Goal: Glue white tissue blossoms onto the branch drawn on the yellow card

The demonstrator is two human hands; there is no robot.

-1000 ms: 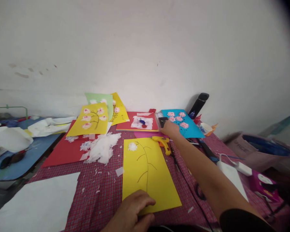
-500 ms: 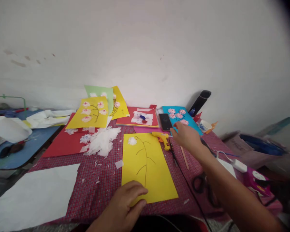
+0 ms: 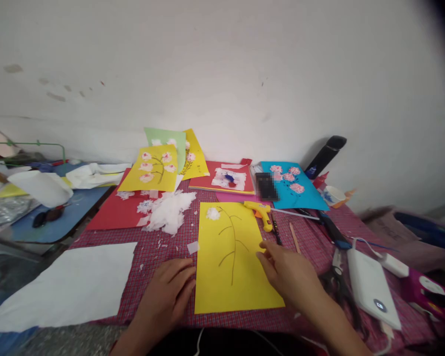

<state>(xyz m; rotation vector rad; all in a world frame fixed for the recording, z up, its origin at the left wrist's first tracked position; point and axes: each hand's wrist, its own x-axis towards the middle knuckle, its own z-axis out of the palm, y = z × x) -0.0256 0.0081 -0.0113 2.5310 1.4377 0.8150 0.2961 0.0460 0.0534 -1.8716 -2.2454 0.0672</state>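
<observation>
A yellow sheet (image 3: 215, 277) lies flat before me, with a drawn brown branch on it and one white tissue blossom (image 3: 212, 213) at its upper left. My left hand (image 3: 168, 291) rests beside the sheet's left edge, fingers stretched out and nothing in them. Over the right edge is my right hand (image 3: 287, 272), its thumb and fingers slightly bent and apart, with no object visible in it. A yellow glue gun (image 3: 261, 212) lies across the sheet's upper right corner. Left of the sheet sits a pile of torn white tissue (image 3: 170, 210).
Finished flower cards (image 3: 148, 170) lean at the back left. A blue flower card (image 3: 300, 190) and a blurred-out phone (image 3: 266, 186) lie at the back right. Scissors (image 3: 343, 287) and a white power bank (image 3: 373, 287) are at the right. White paper (image 3: 81, 282) covers the left front.
My right hand has come back from near the phone to the yellow sheet's right edge. My left hand has shifted off the sheet's lower edge to its left side. The view has turned slightly.
</observation>
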